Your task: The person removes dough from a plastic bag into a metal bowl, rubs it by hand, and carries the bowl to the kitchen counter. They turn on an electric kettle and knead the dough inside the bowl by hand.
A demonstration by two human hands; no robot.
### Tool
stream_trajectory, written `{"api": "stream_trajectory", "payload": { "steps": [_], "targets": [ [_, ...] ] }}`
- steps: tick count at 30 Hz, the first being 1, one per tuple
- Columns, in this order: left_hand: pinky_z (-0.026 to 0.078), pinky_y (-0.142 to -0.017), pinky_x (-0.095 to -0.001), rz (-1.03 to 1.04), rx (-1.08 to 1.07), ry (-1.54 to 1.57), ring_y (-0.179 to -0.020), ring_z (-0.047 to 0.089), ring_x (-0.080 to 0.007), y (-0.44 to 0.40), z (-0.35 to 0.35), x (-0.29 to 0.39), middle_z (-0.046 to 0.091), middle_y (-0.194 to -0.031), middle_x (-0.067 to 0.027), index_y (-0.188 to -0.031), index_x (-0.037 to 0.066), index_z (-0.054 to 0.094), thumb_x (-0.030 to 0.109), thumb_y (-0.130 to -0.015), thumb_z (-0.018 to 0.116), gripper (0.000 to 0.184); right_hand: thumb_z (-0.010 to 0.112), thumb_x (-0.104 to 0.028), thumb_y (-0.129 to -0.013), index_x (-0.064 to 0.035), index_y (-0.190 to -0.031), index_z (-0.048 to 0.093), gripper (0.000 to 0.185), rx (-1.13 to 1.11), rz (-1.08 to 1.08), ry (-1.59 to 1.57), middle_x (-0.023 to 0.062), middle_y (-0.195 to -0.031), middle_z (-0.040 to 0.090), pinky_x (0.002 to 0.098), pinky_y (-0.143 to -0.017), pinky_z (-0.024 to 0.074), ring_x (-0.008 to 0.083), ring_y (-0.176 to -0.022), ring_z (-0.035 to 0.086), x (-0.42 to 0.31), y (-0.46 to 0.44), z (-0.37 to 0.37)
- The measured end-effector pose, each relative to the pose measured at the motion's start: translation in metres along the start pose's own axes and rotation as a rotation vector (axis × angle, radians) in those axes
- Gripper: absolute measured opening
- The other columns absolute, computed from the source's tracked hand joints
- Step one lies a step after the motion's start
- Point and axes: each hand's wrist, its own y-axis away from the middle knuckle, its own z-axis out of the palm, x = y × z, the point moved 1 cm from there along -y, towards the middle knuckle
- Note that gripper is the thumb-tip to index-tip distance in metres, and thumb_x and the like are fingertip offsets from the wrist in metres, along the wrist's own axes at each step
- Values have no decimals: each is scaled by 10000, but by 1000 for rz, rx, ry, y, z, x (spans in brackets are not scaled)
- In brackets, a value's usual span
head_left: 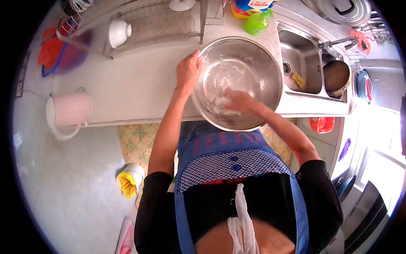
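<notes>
A large stainless steel mixing bowl point(270, 80) sits at the counter's front edge, with white smears and residue over its inside. My left hand point(189, 73) grips the bowl's left rim, thumb at the edge. Inside the bowl, my right hand point(242, 102) is closed against a white lump of dough point(223, 105) low on the near side. Motion blurs these fingers a little, and the hand hides part of the lump.
Right of the bowl is a sink point(298, 59) with a yellow scrubber point(298, 80) and a dark pan point(336, 76). Behind stand a green pump bottle point(256, 23) and a metal dish rack point(158, 36) with a white bowl point(119, 34). A pink kettle point(72, 109) stands far left.
</notes>
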Motion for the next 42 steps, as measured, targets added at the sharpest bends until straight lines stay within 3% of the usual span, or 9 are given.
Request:
{"api": "stream_trajectory", "payload": {
  "steps": [3, 5, 8, 13, 20, 25, 30, 33, 42],
  "targets": [
    [466, -636, -401, -28, -23, 6, -754, 592, -354, 1, 1, 0, 615, -863, -185, -1032, 20, 574, 103, -823, 566, 226, 563, -361, -808, -76, -1087, 492, 405, 445, -800, 519, 237, -970, 531, 449, -756, 480, 392, -875, 568, 42, -11, -4],
    [465, -638, -404, -11, 8, 17, -756, 590, -358, 1, 2, -1, 612, -862, -188, -1021, 17, 571, 99, -821, 562, 217, 521, -415, -838, -134, -1150, 441, 428, 548, -191, -44, 208, -1038, 509, 448, -741, 490, 370, -831, 591, 47, -12, -6],
    [469, -648, -403, -35, -45, -2, -776, 593, -361, 0, 2, -1, 613, -882, -191, -1032, 8, 568, 108, -823, 563, 232, 525, -429, -832, -142, -1198, 387, 485, 424, -280, 225, 192, -1090, 475, 448, -707, 503, 364, -771, 597, 21, -7, 16],
    [485, -684, -399, -51, -38, -32, -810, 603, -340, 1, 1, 4, 621, -917, -173, -1043, 10, 571, 133, -831, 553, 246, 536, -263, -811, -89, -904, 449, 216, 360, -445, 502, 120, -822, 479, 330, -429, 495, 261, -571, 600, -1, -6, 29],
    [484, -672, -393, 36, -39, -3, -804, 602, -349, -7, 7, -3, 619, -931, -183, -1055, 8, 576, 149, -838, 558, 259, 494, -186, -832, -58, -874, 491, 135, 378, -206, 287, 145, -810, 523, 368, -492, 512, 281, -646, 618, -10, -46, 35],
    [481, -681, -399, 59, -114, -42, -805, 602, -346, -14, 4, -4, 619, -944, -180, -1063, 11, 574, 153, -836, 561, 269, 534, -258, -819, -69, -1111, 499, 349, 377, -430, -143, 156, -980, 555, 445, -658, 498, 354, -785, 605, 0, -33, 12],
    [480, -694, -404, 42, -134, -43, -822, 601, -344, -15, 6, -2, 617, -961, -178, -1063, 23, 577, 159, -831, 570, 269, 551, -249, -818, -92, -1161, 444, 392, 49, -463, 113, 186, -1110, 489, 417, -682, 523, 348, -794, 609, -11, 20, 9],
    [483, -693, -401, -10, -85, -52, -825, 601, -345, -10, 7, 2, 618, -955, -179, -1055, 26, 581, 156, -828, 574, 262, 516, -156, -799, -65, -924, 501, 156, 250, -541, 218, 178, -884, 528, 339, -590, 516, 294, -738, 604, -9, 35, 19],
    [474, -656, -388, 21, -10, -16, -748, 601, -339, -5, 13, -2, 625, -876, -177, -1031, 12, 584, 153, -827, 573, 248, 502, -183, -798, -68, -879, 480, 143, 228, -249, 348, 146, -733, 589, 403, -580, 493, 309, -674, 608, -11, -23, 37]
  ]
}}
